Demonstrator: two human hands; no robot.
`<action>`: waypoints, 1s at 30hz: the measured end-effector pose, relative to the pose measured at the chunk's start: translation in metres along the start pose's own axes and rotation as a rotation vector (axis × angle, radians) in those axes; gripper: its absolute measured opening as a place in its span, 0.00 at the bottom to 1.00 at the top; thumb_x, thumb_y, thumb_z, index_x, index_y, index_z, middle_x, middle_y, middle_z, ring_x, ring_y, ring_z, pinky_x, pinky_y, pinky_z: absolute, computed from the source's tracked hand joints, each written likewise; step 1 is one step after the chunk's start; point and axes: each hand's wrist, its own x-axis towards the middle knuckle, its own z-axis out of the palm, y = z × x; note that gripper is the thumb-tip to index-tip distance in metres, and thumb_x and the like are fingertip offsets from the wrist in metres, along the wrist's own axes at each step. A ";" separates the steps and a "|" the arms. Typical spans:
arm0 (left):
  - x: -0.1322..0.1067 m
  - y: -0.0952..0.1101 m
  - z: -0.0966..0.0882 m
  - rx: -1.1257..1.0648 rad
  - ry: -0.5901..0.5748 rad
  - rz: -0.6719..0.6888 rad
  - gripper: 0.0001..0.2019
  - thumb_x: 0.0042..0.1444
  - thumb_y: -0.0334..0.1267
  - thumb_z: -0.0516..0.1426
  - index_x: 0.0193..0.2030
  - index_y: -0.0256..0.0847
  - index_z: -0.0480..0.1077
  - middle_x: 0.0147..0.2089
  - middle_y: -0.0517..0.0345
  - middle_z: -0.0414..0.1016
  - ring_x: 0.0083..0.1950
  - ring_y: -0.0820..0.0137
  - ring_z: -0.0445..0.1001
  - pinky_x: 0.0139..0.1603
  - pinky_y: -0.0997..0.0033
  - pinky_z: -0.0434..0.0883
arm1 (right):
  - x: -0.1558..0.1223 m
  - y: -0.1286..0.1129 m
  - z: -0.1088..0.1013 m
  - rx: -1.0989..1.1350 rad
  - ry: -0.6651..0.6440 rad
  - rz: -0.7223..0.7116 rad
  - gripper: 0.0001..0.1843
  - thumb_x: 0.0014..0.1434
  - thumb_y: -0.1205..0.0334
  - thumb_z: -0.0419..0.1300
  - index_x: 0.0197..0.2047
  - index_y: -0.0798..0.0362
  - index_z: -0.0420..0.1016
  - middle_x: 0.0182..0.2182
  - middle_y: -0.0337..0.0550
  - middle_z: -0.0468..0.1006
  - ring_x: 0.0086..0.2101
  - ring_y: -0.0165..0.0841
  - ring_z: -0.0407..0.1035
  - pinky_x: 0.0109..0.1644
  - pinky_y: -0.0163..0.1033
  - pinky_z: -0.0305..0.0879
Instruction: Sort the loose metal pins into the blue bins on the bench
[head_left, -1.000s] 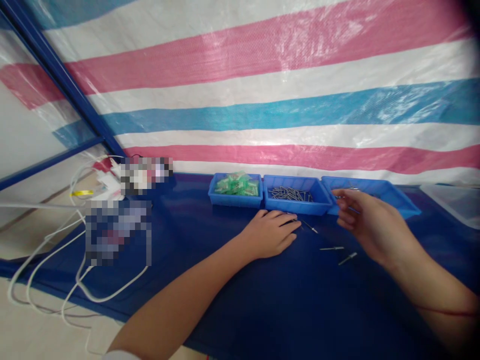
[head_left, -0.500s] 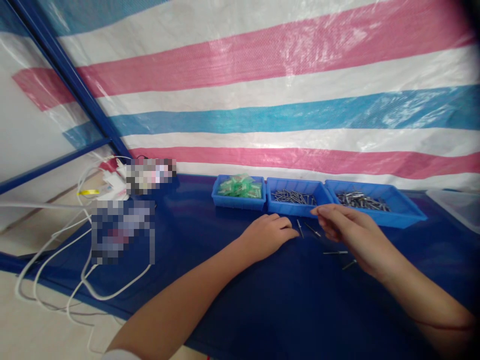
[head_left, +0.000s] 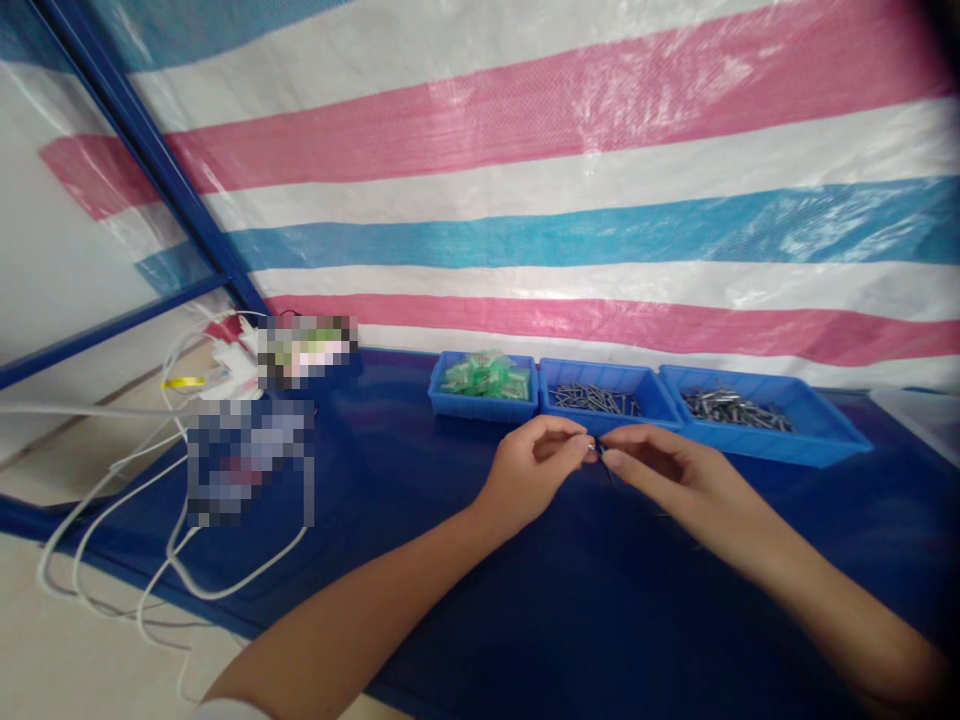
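Note:
My left hand is closed in a pinch, with a small shiny metal piece at its fingertips. Opposite it, my right hand also pinches, thumb against forefinger, its tips almost touching the left ones. What the right fingers hold is too small to make out. Just below the fingertips shows a thin metal pin, partly hidden. Behind the hands stands a blue bin of thin metal pins with heads. To its right is a longer blue bin holding similar metal pieces.
A third blue bin on the left holds green-and-clear small packets. White cables and blurred-out items lie at the left of the dark blue table. A striped plastic sheet hangs behind. A clear container stands far right.
My left hand has lifted from the tabletop and closed into a pinch around a small metal piece. My right hand has moved left and slightly down, bringing both hands' fingertips together.

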 end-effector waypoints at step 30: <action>-0.008 0.007 0.001 0.222 -0.187 -0.055 0.12 0.55 0.42 0.59 0.42 0.36 0.73 0.34 0.56 0.75 0.34 0.72 0.72 0.37 0.74 0.69 | -0.010 -0.007 0.008 0.041 0.153 -0.099 0.11 0.52 0.50 0.64 0.35 0.46 0.77 0.37 0.42 0.78 0.37 0.38 0.73 0.41 0.42 0.70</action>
